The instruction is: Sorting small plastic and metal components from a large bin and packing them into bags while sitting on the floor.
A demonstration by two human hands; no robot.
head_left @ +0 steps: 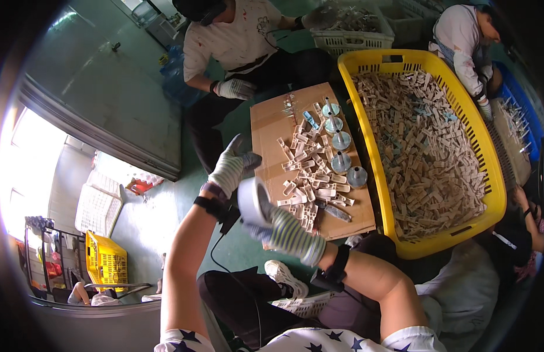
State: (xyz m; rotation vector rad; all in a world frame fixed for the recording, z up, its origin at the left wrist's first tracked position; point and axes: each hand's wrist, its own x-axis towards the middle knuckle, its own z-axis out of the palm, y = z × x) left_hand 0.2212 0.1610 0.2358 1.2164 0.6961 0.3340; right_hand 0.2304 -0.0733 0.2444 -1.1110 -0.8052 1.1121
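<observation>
My right hand (292, 234), in a striped knit glove, grips a wide roll of whitish tape (253, 201) by its near side. Just beyond the roll, my left hand (229, 169) wears a similar glove with grey fingertips. Its fingers are apart and I see nothing in them. Both hands are at the left edge of a brown cardboard sheet (269, 126). On the sheet lies a loose pile of beige plastic clip-like parts (310, 158), with a light blue one (310, 120) at the far end. Beside the pile several round-based metal posts (341, 139) stand in a row.
A slim grey tool (336, 212) lies by the pile. Right of the cardboard, a big yellow crate (374, 170) holds many beige parts. A co-worker (236, 53) sits opposite, another person (460, 41) at far right. A white basket (354, 40) stands behind. My knees are below the cardboard.
</observation>
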